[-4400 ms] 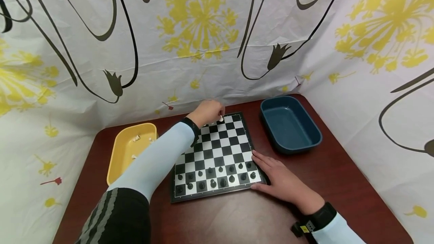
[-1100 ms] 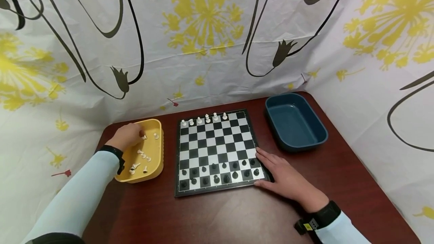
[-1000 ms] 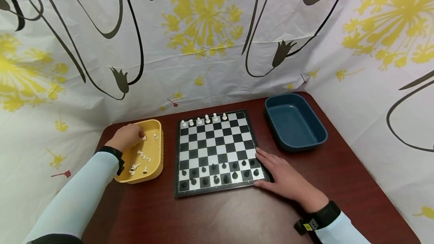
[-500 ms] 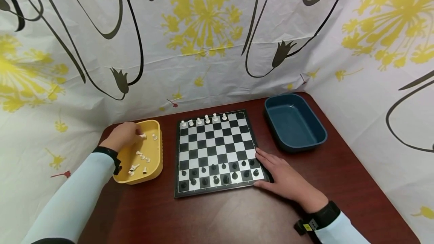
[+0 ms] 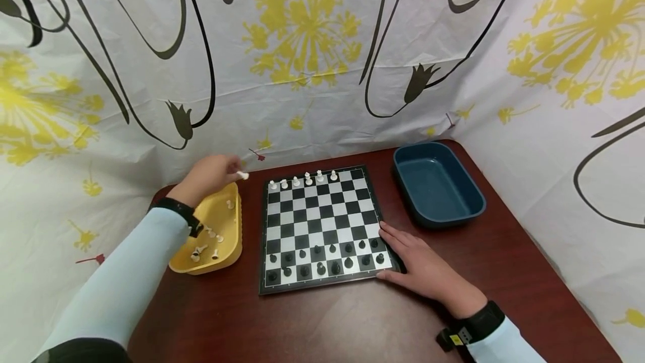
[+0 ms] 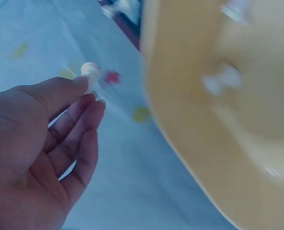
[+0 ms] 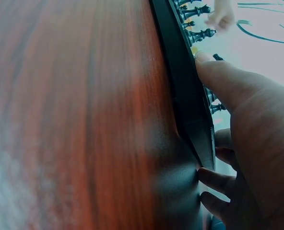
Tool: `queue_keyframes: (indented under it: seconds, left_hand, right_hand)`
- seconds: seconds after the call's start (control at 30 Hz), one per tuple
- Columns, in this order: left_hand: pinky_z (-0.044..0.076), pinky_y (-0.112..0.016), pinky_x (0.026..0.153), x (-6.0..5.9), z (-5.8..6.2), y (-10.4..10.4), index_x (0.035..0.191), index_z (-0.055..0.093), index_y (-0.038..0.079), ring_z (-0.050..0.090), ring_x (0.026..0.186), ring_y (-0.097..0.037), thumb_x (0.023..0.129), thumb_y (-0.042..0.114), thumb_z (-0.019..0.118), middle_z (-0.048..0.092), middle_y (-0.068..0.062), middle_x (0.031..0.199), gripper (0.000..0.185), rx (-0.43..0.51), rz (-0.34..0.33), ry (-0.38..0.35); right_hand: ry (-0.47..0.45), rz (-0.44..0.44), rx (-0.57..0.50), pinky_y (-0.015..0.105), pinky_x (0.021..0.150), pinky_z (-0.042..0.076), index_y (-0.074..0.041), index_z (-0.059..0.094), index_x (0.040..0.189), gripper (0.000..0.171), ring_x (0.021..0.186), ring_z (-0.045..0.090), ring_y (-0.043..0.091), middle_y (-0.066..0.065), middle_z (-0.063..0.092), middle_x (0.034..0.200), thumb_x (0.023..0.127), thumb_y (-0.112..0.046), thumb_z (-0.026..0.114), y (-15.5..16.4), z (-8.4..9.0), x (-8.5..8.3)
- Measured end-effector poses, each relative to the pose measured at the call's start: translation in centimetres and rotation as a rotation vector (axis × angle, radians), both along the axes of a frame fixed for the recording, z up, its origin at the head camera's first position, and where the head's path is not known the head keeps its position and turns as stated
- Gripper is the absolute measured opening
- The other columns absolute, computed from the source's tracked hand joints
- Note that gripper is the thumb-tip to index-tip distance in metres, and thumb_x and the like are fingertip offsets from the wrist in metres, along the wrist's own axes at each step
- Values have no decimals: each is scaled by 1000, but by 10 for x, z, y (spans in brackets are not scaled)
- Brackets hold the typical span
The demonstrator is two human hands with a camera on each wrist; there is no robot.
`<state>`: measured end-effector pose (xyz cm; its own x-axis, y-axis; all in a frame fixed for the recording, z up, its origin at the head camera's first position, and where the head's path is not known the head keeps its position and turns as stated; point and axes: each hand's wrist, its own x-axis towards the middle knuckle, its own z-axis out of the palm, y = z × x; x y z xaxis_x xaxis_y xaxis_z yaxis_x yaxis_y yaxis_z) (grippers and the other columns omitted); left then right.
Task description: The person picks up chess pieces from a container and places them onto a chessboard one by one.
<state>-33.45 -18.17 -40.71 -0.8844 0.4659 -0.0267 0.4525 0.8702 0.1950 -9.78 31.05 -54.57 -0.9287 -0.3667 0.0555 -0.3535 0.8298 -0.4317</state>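
Observation:
My left hand (image 5: 214, 172) pinches a small white chess piece (image 5: 243, 175) between thumb and fingertips, above the far rim of the yellow tray (image 5: 235, 237). In the left wrist view the rounded top of the piece shows past my thumb; the fingers hide the rest of it. My right hand (image 5: 418, 265) rests at the near right corner of the chessboard (image 5: 317, 223), fingers along its right side and thumb at its front edge. Several white chess pieces (image 5: 308, 179) stand in a row at the board's far edge. Black chess pieces (image 5: 321, 268) fill the two near rows.
Several more white pieces (image 5: 200, 249) lie loose in the yellow tray, left of the board. A dark blue tray (image 5: 478, 209) stands at the back right of the brown table (image 5: 282, 329). A patterned cloth (image 5: 302, 116) hangs behind and beside the table.
My left hand has risen out of the yellow tray and moved forward and right, bringing a white chess piece. Earlier it was over the board's far row. My right hand stays at the corner.

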Motion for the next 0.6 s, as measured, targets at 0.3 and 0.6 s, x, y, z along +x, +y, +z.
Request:
queue_keyframes:
  seconds: [0.3,0.6]
  left_hand:
    - [59,-45,92,-16,13,111,111,75,12,73,101,-24,104,21,79,78,-3,107,12,28,-129,7]
    - [59,-39,90,-30,6,193,111,75,16,71,99,-20,106,21,77,76,0,106,8,38,-257,12]
  right_hand:
    - [9,7,-9,64,122,39,-18,40,173,100,160,40,29,-5,29,181,95,-67,79,2,0,1]
    - [4,4,-13,64,122,39,-19,40,173,101,159,41,28,-6,30,180,94,-69,78,3,0,1]
